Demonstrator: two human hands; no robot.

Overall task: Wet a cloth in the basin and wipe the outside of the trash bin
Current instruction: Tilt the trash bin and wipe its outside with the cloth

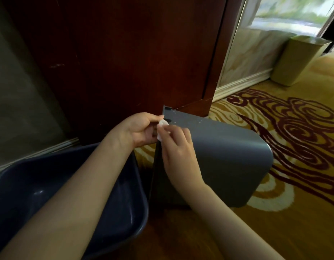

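Observation:
A dark grey trash bin [226,156] lies tipped on the patterned carpet, its flat side facing up. A small white cloth [162,126] shows between my two hands at the bin's left edge. My left hand [141,130] curls around the cloth from the left. My right hand [177,147] pinches the cloth from the right and lies over the bin's edge. Most of the cloth is hidden by my fingers. A dark blue basin [128,184] sits at lower left under my left forearm; I cannot see whether it holds water.
Right behind the bin rises a dark red wooden panel [134,53]. A pale green bin [297,61] stands at the back right by a marble wall and white skirting board. Yellow and maroon carpet [297,128] spreads to the right.

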